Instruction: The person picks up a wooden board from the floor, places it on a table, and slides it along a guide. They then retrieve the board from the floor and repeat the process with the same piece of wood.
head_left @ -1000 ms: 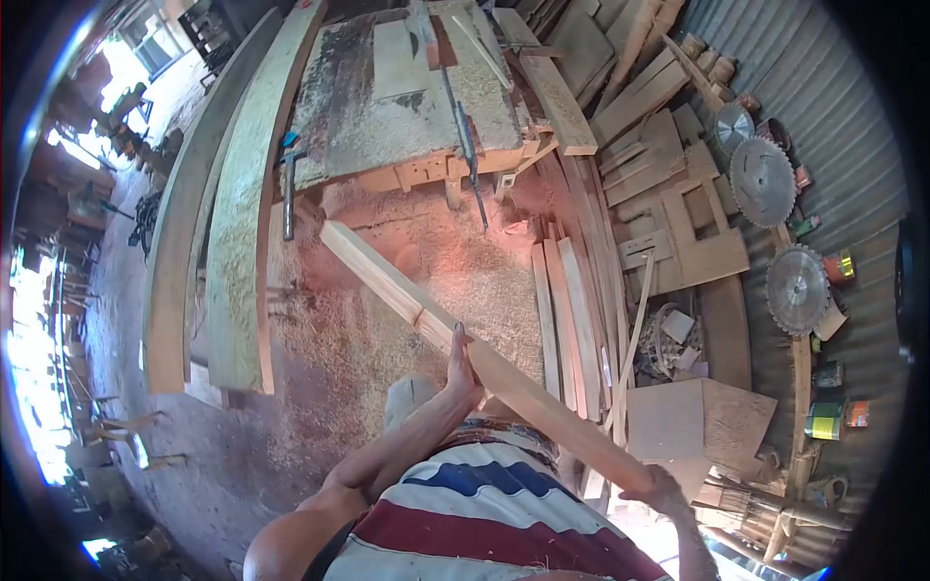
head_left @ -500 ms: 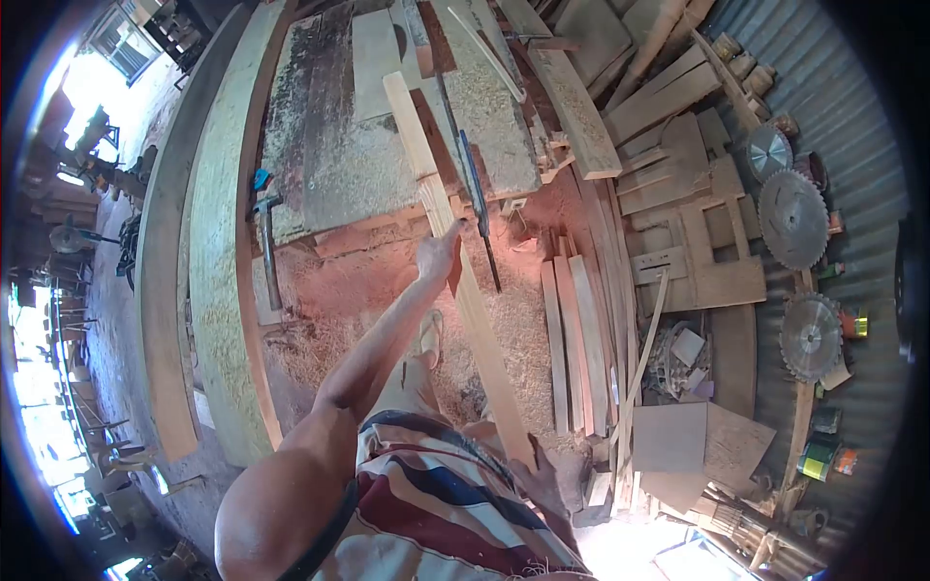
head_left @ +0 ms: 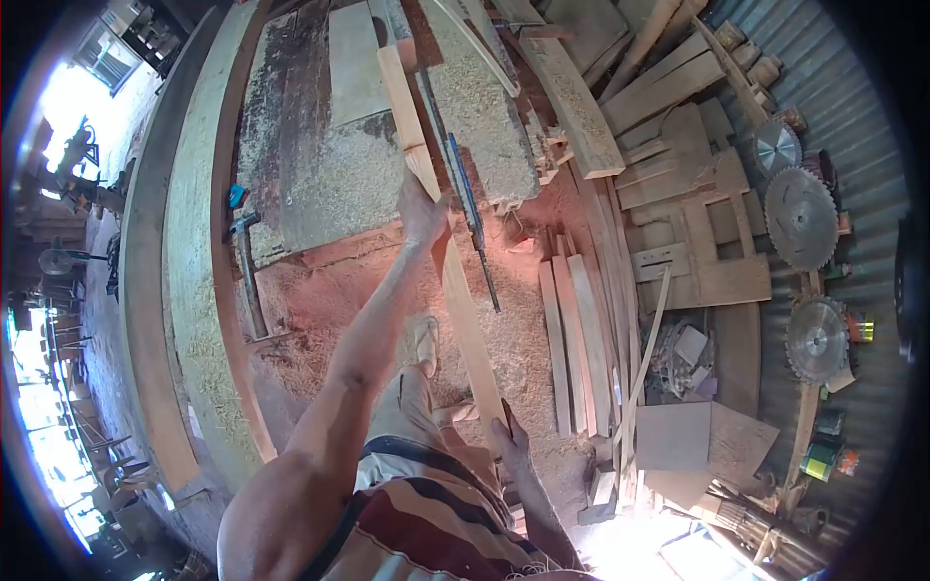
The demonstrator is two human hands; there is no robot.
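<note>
I hold a long pale wooden plank point(head_left: 450, 281) that runs from my waist up onto the sawdust-covered saw bench point(head_left: 320, 184). My left hand point(head_left: 420, 211) grips the plank near its middle, at the bench's front edge. My right hand point(head_left: 509, 441) holds the near end of the plank, close to my striped shirt. The plank's far end lies on the bench top beside a dark metal rail point(head_left: 455, 174).
A hammer point(head_left: 242, 257) rests on the bench's left side, next to long thick timbers point(head_left: 170, 290). Stacked planks point(head_left: 576, 329) lie on the sawdust floor to the right. Circular saw blades point(head_left: 802, 218) hang on the corrugated wall, with small tins point(head_left: 823, 460) below.
The plank has swung from pointing left across the floor to lying lengthwise on the bench and slid further forward. My left arm has stretched out along it; my right hand followed the near end.
</note>
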